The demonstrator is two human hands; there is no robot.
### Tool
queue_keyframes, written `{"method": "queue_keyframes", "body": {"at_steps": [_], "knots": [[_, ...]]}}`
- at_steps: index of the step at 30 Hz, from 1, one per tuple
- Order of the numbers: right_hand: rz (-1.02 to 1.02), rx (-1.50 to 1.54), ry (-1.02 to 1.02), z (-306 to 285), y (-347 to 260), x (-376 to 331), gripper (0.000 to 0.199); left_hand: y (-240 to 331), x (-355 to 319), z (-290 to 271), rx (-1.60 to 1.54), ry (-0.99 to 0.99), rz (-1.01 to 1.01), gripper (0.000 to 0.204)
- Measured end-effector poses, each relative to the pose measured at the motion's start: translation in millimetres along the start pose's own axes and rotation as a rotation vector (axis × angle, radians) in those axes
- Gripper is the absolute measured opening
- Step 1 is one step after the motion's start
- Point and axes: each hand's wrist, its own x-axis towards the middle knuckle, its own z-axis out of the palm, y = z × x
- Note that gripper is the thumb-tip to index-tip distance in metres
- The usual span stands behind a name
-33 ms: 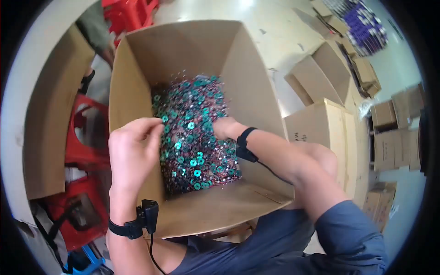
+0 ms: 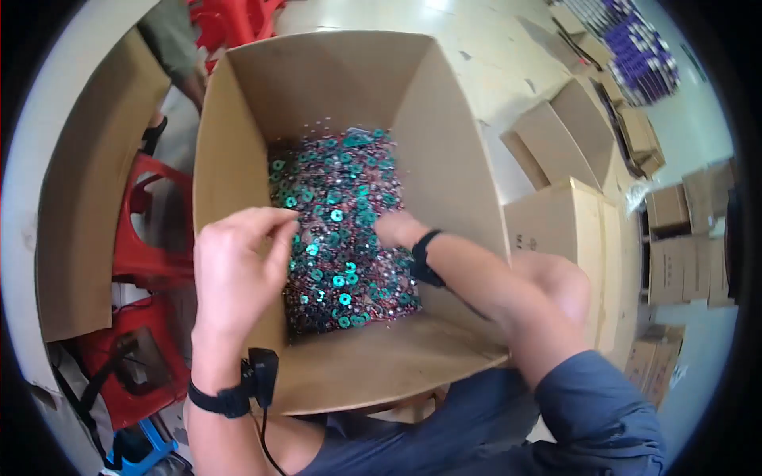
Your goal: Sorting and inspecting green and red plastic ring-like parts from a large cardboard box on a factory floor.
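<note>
A deep open cardboard box (image 2: 333,75) stands before me, its floor covered by a glittering heap of loose sequins (image 2: 337,262): green ring-like discs among tiny pinkish and silvery bits. Over the left edge of the heap hangs my left hand (image 2: 242,258), thumb and forefinger brought together; whatever is in the pinch is too small to make out. My right hand (image 2: 398,230) reaches over the box's right side and touches the sequins near the middle, its fingers hidden from view. Both wrists wear black straps with small devices.
To the left are red plastic stools (image 2: 135,222), a tall cardboard panel (image 2: 99,190) and part of another person (image 2: 171,44). More cartons (image 2: 552,230) stand on the right, and a purple-and-white stack (image 2: 639,51) is at the far right. A blue stool (image 2: 143,452) is at lower left.
The view has shifted slightly. My left hand has moved a little to the right over the sequins; my right hand stays at the heap.
</note>
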Motion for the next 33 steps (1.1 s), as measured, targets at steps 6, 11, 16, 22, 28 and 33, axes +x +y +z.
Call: {"method": "queue_keyframes", "body": {"at_steps": [6, 11, 16, 22, 28, 33], "knots": [[0.003, 0.226, 0.355, 79.4, -38.1, 29.2, 0.014, -8.8, 1.6, -3.2, -0.137, 0.097, -0.105, 0.006], [-0.121, 0.108, 0.377, 35.9, -51.6, 12.4, 0.015, -10.0, -7.8, -6.0, -0.086, 0.003, -0.137, 0.009], [-0.243, 0.279, 0.506, 70.0, -44.6, 14.0, 0.036, -1.7, -10.6, -2.6, -0.072, -0.004, -0.136, 0.009], [-0.011, 0.114, 0.234, 73.6, -66.1, 8.5, 0.023, 1.7, -12.2, -9.2, -0.033, -0.024, -0.163, 0.008], [-0.179, 0.016, 0.43, 62.3, -70.3, -3.8, 0.042, -4.1, -15.7, -7.6, 0.016, -0.035, -0.105, 0.01], [0.028, 0.034, 0.258, 66.3, -66.3, 2.7, 0.022, 2.2, -10.2, 0.5, 0.01, -0.109, -0.134, 0.011]]}}
